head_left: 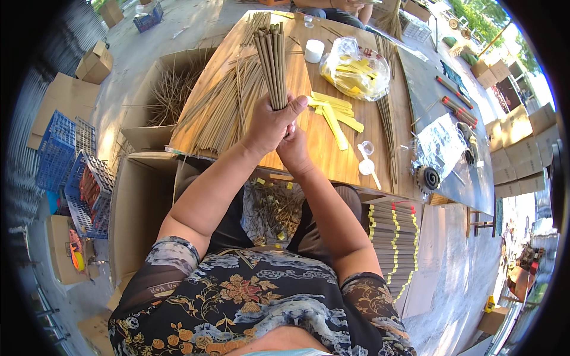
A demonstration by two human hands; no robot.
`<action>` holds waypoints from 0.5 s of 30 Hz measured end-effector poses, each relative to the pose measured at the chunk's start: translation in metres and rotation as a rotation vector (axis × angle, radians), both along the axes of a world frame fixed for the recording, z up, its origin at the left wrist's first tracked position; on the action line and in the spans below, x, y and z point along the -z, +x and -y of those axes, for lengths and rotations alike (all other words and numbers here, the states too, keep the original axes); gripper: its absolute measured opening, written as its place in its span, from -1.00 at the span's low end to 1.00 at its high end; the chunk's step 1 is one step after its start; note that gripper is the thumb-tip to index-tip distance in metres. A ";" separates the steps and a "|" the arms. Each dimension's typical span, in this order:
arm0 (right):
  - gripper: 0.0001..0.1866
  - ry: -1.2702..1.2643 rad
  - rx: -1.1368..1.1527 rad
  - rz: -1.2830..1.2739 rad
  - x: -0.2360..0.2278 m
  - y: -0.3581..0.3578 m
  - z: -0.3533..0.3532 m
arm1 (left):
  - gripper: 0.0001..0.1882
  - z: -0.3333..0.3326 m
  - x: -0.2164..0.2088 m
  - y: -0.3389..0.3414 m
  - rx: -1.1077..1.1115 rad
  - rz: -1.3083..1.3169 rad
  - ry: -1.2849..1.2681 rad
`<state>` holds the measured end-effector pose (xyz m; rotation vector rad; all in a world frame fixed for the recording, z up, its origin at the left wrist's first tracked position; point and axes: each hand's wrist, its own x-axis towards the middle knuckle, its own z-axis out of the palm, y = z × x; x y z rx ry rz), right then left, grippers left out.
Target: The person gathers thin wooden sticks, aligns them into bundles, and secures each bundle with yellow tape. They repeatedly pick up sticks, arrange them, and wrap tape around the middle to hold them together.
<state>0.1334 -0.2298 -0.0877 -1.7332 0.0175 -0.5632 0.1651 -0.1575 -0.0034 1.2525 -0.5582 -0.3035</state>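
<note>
Over the near edge of the wooden table, my left hand [267,123] is closed round a bundle of long brown incense sticks [273,65], with its thumb across the front. The bundle stands nearly upright, its tops slightly fanned. Just below, my right hand [293,148] is closed at the bundle's lower end, touching the left hand; its fingertips are partly hidden. A broad spread of loose brown sticks [222,110] lies on the table to the left. Right of my hands are yellow paper strips [333,115], some overlapping at angles.
A clear bag of yellow strips [356,70], a white cylindrical container [314,51] and a small open clear container [367,167] stand on the table [297,77]. Banded stick bundles [392,243] lie below right. Cardboard boxes [139,207] flank the left. Another person [335,12] sits opposite.
</note>
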 end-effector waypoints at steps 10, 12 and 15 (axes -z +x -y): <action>-0.77 0.060 -0.250 -0.354 -0.054 -0.041 -0.006 | -0.82 -0.027 -0.057 0.008 0.073 -0.190 -0.321; -0.76 0.054 -0.321 -0.425 -0.065 -0.059 -0.005 | -0.77 -0.042 -0.080 0.016 0.061 -0.218 -0.378; -0.77 0.038 -0.410 -0.453 -0.058 -0.067 -0.008 | -0.71 -0.059 -0.085 0.027 0.160 -0.233 -0.445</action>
